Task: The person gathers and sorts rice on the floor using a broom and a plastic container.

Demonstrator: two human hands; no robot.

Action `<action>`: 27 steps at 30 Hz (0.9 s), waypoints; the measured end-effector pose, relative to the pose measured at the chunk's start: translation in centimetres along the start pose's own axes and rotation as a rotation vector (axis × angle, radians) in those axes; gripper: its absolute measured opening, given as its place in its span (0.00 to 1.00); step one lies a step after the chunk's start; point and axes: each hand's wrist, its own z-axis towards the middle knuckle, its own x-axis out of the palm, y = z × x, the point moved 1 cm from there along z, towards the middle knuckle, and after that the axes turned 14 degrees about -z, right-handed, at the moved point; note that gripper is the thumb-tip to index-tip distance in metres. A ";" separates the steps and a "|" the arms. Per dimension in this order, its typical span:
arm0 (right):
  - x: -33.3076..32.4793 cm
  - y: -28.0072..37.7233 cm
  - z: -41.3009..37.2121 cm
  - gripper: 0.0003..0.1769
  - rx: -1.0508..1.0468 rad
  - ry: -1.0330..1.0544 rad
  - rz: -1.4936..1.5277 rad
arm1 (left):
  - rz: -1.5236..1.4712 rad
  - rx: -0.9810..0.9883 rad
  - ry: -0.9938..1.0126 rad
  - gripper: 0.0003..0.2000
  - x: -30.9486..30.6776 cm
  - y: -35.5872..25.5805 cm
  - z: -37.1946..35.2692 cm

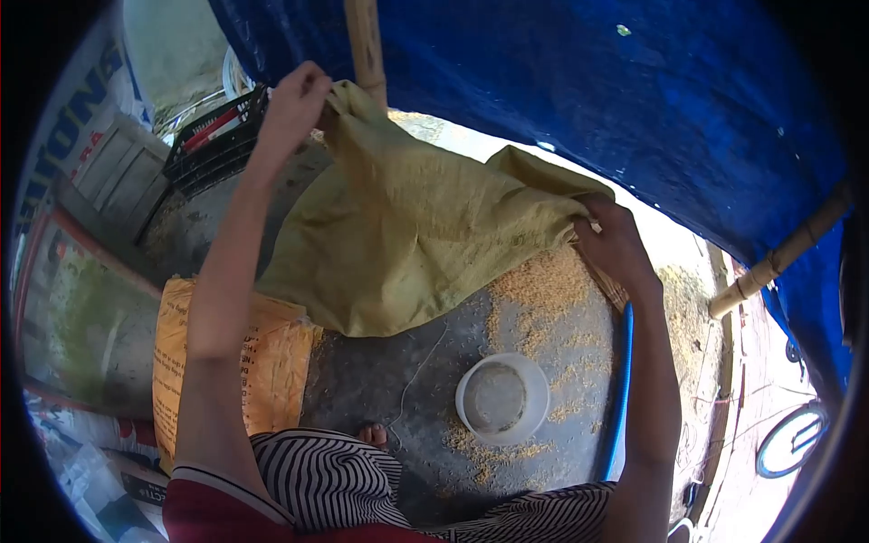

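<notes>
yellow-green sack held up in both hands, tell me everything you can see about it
The sack is a dull yellow-green, of what looks like woven plastic cloth, limp and creased. It hangs spread between two raised corners: the left hand pinches one high up, the right hand grips the other lower down. Its loose lower edge sags above the dark floor, overlapping an orange bag in this view; whether they touch cannot be told. No print shows.
</notes>
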 end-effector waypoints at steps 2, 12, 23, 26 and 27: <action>-1.1 -0.6 -1.3 0.12 0.000 -0.028 -0.030 | 0.145 -0.079 0.046 0.11 0.1 -0.8 -1.0; 3.7 0.8 -6.0 0.13 -0.162 0.535 -0.128 | 0.460 0.176 0.934 0.27 13.4 2.1 -11.7; 4.2 0.9 -7.0 0.10 -0.151 0.658 -0.160 | 0.319 -0.191 0.830 0.10 17.4 17.6 -14.8; 4.4 0.4 -6.6 0.09 -0.135 0.654 -0.151 | 0.429 -0.105 0.485 0.13 15.2 19.7 -5.7; 4.5 0.4 -6.4 0.08 -0.090 0.686 -0.129 | 0.410 -0.283 0.338 0.16 12.7 14.9 -2.5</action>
